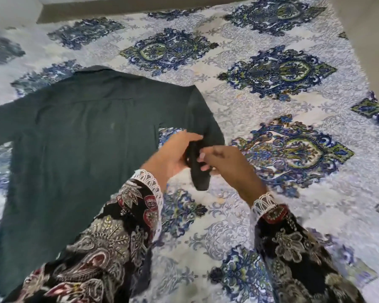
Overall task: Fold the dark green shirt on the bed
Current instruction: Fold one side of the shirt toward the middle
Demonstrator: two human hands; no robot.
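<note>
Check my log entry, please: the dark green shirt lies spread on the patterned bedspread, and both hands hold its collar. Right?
Not quite. In the head view both the left hand and the right hand hold the end of a sleeve, not the collar, which lies untouched at the far end. The dark green shirt does lie spread on the patterned bedspread.
</note>
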